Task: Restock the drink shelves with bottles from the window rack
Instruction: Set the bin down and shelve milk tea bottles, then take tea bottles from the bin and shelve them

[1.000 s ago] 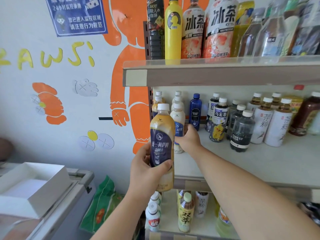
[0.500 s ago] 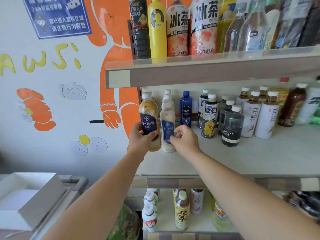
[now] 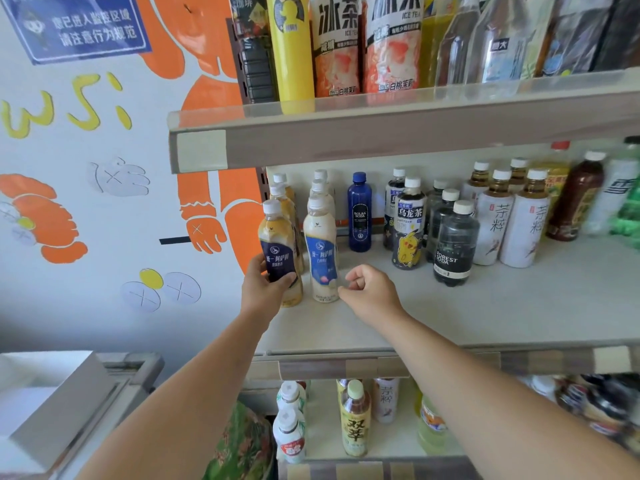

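Observation:
My left hand [image 3: 265, 289] grips a tan milk-tea bottle with a dark blue label [image 3: 277, 247], standing at the front left corner of the middle shelf [image 3: 485, 320], in front of two like bottles. Beside it stands a paler milk-tea bottle with a blue label [image 3: 321, 251], heading its own row. My right hand [image 3: 369, 289] hovers just right of that pale bottle, fingers loosely curled, holding nothing and apart from it.
A blue soda bottle [image 3: 359, 213], oolong tea [image 3: 408, 226], dark soda bottles [image 3: 453, 244] and white tea bottles [image 3: 519, 220] fill the shelf's back. The upper shelf's edge [image 3: 381, 133] overhangs. More bottles [image 3: 355, 420] stand below. A white box [image 3: 52, 393] sits lower left.
My left hand carried the dark-label bottle up and set it on the shelf's left front. My right hand let go of the pale bottle and drew back to the right.

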Motion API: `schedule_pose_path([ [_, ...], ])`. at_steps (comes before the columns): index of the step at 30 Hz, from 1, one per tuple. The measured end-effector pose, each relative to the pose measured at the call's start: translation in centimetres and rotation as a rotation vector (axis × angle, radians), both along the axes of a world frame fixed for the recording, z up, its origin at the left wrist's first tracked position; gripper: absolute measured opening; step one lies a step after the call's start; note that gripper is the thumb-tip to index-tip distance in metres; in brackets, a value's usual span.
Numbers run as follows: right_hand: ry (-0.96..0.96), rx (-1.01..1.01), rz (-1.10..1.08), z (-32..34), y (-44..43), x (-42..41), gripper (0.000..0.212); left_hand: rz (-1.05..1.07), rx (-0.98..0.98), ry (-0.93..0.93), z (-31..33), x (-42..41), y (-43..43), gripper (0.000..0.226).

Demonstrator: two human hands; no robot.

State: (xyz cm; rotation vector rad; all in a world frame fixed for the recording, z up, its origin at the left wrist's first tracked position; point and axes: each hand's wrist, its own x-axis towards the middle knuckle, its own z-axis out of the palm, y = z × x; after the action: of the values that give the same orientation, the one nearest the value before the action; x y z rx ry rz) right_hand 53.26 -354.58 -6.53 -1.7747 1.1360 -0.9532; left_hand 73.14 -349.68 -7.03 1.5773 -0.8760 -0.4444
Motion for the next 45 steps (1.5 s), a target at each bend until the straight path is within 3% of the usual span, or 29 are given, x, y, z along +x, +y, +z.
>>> schedule_pose_path([
  [6, 0.004, 0.016, 0.004, 0.1, 1.5, -1.6, 0.017, 0.105, 0.046, 0.019, 0.3, -1.9, 1.3, 0.078],
  [9, -0.041, -0.006, 0.002, 0.4, 2.7, -3.6, 0.015, 0.374, -0.107, -0.02, 0.9, -5.6, 3.6, 0.053],
  [11, -0.074, -0.023, -0.015, 0.7, 3.9, -5.5, 0.012, 0.391, -0.227, -0.017, 0.7, -9.5, 5.4, 0.035],
  [16, -0.147, -0.021, -0.18, -0.4, 7.6, -14.9, 0.009, -0.131, -0.143, 0.165, -0.9, -21.7, 6.8, 0.025],
  [25, -0.176, 0.099, -0.625, -5.2, 17.3, -39.7, 0.008, -0.783, 0.084, 0.126, -4.5, -46.4, 10.1, 0.012],
  [35, -0.178, 0.272, -1.179, -12.3, 30.2, -58.8, 0.014, -1.294, 0.257, 0.229, -8.9, -66.4, 17.8, 0.018],
  [40, -0.19, 0.336, -1.348, -13.8, 33.3, -62.3, 0.011, -1.472, 0.386, 0.253, -11.3, -72.4, 18.1, 0.029],
  [45, -0.146, 0.358, -1.474, -14.5, 34.3, -65.4, 0.01, -1.615, 0.443, 0.136, -12.9, -77.4, 16.8, 0.045],
])
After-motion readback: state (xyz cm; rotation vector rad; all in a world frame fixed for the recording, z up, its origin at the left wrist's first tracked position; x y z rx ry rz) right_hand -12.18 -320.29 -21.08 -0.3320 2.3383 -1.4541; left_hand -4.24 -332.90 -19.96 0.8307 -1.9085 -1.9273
